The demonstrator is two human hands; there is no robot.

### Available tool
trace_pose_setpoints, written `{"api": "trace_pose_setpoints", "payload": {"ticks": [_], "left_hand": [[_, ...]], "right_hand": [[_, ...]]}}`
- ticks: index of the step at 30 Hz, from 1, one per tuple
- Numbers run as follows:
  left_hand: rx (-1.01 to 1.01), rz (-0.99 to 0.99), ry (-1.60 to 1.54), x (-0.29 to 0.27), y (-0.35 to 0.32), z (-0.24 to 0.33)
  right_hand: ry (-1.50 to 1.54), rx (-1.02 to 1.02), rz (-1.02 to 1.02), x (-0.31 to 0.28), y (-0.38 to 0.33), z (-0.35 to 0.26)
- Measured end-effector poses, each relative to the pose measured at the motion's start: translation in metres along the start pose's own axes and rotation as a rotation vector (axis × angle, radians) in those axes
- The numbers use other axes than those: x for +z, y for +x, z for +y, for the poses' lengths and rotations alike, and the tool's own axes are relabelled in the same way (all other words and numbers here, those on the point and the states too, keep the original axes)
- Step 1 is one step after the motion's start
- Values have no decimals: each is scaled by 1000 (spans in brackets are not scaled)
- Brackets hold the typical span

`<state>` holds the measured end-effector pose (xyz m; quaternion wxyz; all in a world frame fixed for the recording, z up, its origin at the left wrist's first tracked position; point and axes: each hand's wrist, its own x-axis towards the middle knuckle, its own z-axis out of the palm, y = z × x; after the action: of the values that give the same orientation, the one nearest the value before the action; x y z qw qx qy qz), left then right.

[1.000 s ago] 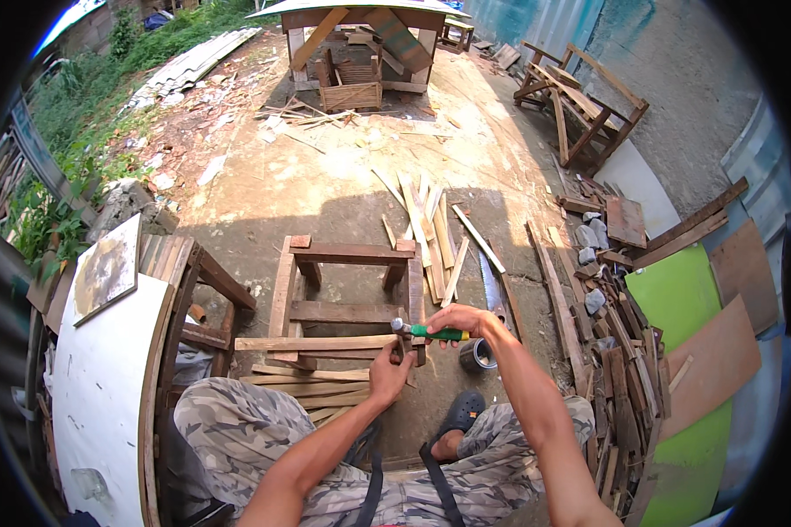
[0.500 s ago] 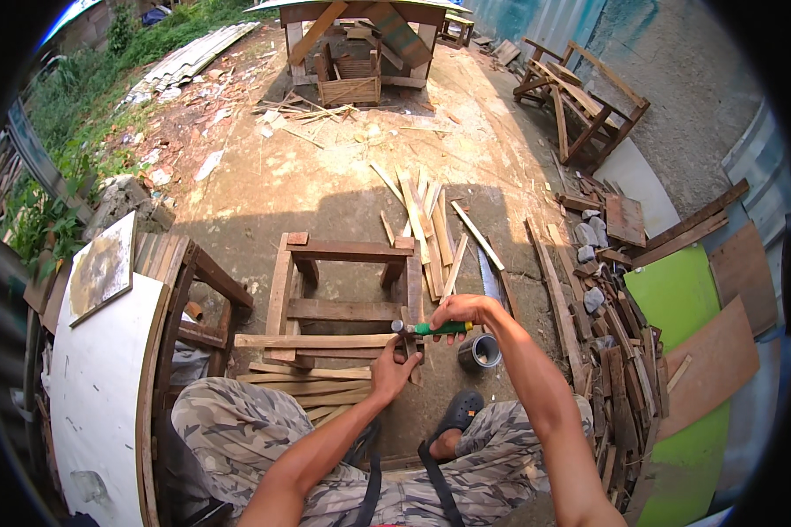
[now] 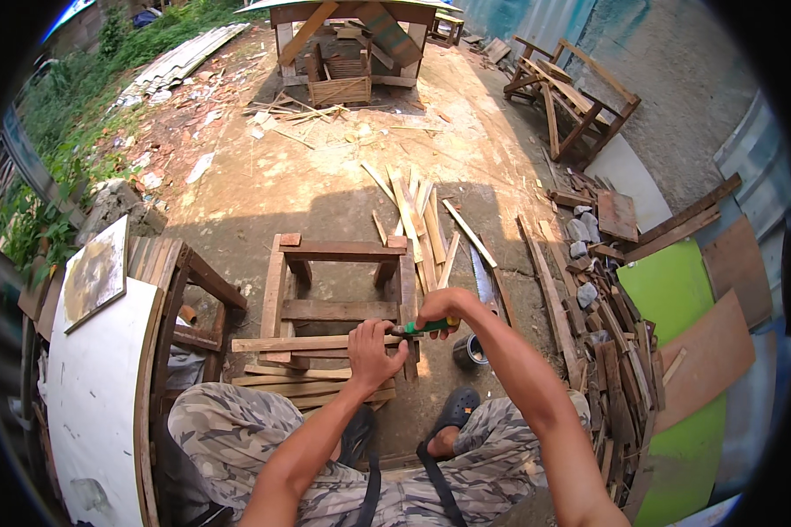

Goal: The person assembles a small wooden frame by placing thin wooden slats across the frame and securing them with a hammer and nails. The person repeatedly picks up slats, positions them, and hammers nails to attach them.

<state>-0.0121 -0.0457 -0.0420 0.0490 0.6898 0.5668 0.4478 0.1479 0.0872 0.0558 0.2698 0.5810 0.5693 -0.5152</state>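
So the long pale slat (image 3: 286,343) lies across the near end of a wooden frame (image 3: 338,311), just below centre of the picture, its right end partly covered by the left hand (image 3: 373,353). That hand is the big change: compared with half a second ago it sits higher, up over the slat instead of down by the frame's near right corner, fingers bent across the top. Can't tell if it's properly gripping or just pressing, since the underside is hidden. Looks to me like it's steadying that end.

The right hand (image 3: 438,307) is wrapped round the handle of a green and yellow hammer (image 3: 424,327). The hammer's head now sits right by the left fingertips and shows less than a moment ago. Those fingers look pretty exposed to me. No idea if there's a nail, too small to see.

Further out, more strips (image 3: 303,373) lie just below the slat, a dark can (image 3: 460,353) stands lower right of centre, and a saw (image 3: 481,281) lies above it beside a pale wood pile (image 3: 431,230). Upper right of the frame, there's a wooden bench (image 3: 571,101).
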Motion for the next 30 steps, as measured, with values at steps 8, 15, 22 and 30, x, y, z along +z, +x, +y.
{"api": "trace_pose_setpoints", "payload": {"ticks": [8, 15, 22, 30], "left_hand": [[229, -450, 122, 38, 53, -5], [270, -339, -14, 47, 52, -19], [-11, -248, -220, 46, 34, -30], [-319, -111, -358, 45, -1, -44]], "right_hand": [[378, -132, 384, 5, 2, 12], [1575, -662, 608, -17, 15, 86], [1529, -961, 471, 40, 31, 0], [1194, -869, 641, 42, 42, -2]]}}
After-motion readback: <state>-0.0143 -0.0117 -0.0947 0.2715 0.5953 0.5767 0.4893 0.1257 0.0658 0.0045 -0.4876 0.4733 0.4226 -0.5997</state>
